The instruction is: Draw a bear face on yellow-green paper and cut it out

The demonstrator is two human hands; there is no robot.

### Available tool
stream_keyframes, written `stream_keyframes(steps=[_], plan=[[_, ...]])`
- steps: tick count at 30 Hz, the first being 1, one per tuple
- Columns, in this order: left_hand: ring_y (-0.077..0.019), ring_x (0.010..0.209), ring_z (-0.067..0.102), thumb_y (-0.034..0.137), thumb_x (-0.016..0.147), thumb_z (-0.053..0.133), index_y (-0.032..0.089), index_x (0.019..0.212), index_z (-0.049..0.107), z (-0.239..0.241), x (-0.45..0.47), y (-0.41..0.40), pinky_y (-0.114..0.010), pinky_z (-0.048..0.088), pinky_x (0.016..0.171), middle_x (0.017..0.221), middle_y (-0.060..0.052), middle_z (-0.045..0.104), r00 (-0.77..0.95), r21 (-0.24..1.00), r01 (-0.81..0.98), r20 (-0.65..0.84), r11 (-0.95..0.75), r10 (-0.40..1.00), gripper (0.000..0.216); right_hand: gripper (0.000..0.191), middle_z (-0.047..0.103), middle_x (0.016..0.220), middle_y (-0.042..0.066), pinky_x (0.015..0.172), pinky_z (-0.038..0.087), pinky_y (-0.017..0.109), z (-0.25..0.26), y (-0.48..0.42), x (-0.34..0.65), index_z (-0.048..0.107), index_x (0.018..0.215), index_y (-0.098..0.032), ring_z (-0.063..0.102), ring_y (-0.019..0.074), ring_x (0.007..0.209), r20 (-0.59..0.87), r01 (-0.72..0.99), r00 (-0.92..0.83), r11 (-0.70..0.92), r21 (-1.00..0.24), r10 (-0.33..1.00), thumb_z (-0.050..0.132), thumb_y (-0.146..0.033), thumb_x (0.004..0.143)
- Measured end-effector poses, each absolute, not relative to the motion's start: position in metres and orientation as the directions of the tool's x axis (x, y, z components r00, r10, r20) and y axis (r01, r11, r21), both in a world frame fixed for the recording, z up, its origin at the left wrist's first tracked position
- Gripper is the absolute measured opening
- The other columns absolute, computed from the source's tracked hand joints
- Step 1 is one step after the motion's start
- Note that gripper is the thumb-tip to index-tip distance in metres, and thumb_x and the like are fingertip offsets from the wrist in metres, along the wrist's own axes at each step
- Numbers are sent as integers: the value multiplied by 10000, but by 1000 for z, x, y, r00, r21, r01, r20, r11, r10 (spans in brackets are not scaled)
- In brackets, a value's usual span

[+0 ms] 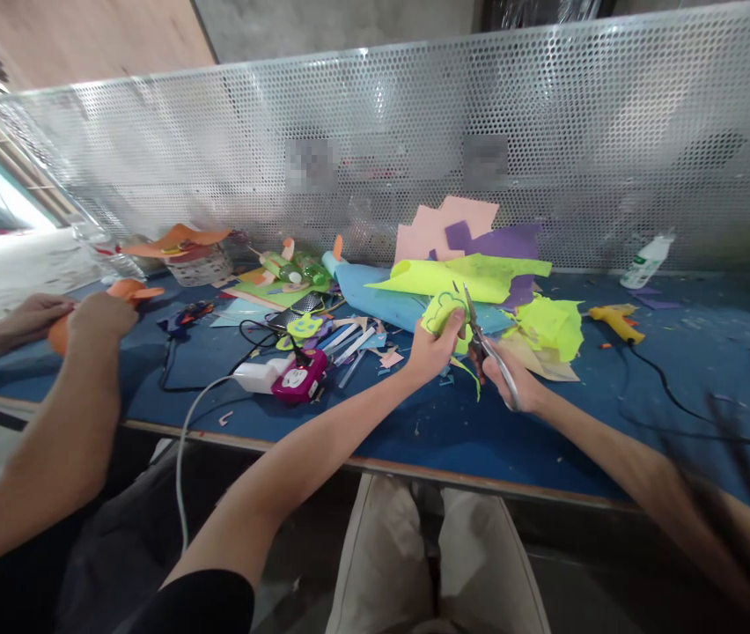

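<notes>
My left hand (437,346) pinches a small piece of yellow-green felt (439,310) that has a curvy dark outline drawn on it. In my right hand (509,374) is a pair of scissors (472,319), its blades apart and pointing up beside the felt's right edge. A thin yellow-green strip (471,374) hangs below the felt. Just behind my hands lies a curled yellow-green felt sheet (460,277) over a rolled light blue sheet (375,295). Crumpled yellow-green felt (550,326) rests to the right of the scissors.
A magenta power adapter (299,379) with a white plug and cables sits left of my arms, near glue sticks (352,343) and scraps. A yellow glue gun (618,324) and white bottle (649,261) stand at right. A co-worker's hands (101,317) hold something orange at far left.
</notes>
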State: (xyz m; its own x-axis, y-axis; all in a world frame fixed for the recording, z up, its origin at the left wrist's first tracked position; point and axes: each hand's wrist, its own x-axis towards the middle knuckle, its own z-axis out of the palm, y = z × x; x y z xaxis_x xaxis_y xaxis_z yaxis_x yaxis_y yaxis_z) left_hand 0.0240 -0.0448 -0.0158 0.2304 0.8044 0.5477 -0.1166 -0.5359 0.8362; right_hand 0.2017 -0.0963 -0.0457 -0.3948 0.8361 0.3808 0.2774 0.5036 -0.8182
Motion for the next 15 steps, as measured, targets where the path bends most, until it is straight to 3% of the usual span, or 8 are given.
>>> stream_keyframes(steps=[15], plan=[[-125,535,490,629,982,561,204,754,593,-18,23,-45,-293,425,543,565,17,520,250,793,-37,596,-608,763,483,533,545,906,52,724,493,348,-42,-91,208,524,1030,-210,503,176,760,397,167,-515,543,-823,760,333,-708,1035]])
